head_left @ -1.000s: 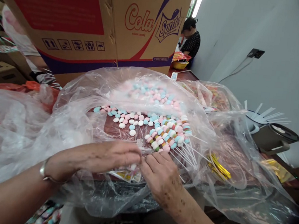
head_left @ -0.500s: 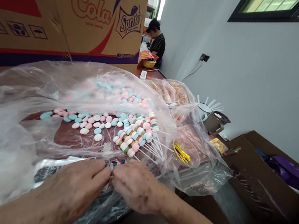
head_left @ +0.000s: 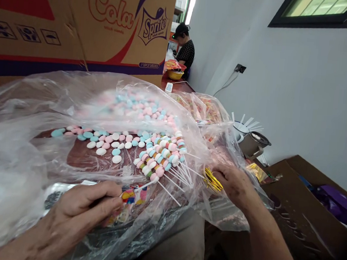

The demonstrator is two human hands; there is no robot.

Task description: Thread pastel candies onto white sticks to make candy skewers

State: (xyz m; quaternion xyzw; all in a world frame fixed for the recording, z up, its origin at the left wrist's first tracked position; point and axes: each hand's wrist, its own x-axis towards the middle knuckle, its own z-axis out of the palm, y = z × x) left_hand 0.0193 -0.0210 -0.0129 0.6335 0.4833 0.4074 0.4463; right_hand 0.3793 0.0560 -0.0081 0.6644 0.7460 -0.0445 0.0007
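Note:
My left hand [head_left: 92,208] is closed, thumb and fingers pinching a colourful printed candy wrapper [head_left: 127,205] at the front of the table. A white stick points out past the fingertips toward the skewers. My right hand [head_left: 235,185] has its fingers at a bundle of gold twist ties [head_left: 213,180] lying on the clear plastic; whether a tie is between the fingertips is hidden. Between the hands lies a pile of candy skewers [head_left: 160,155] with pink, white and blue pieces, their white sticks toward the right. Loose pastel candies [head_left: 108,140] spread to the left.
A large cardboard box [head_left: 79,23] stands behind the plastic bag [head_left: 19,103] of candies. At right are a white mug [head_left: 239,128] with sticks, a brown lidded cup [head_left: 253,144] and an open carton [head_left: 300,211]. A person [head_left: 185,51] works farther back.
My hands were together at the wrapper. The right hand has moved away to the gold twist ties, while the left has stayed at the wrapper, which now shows more.

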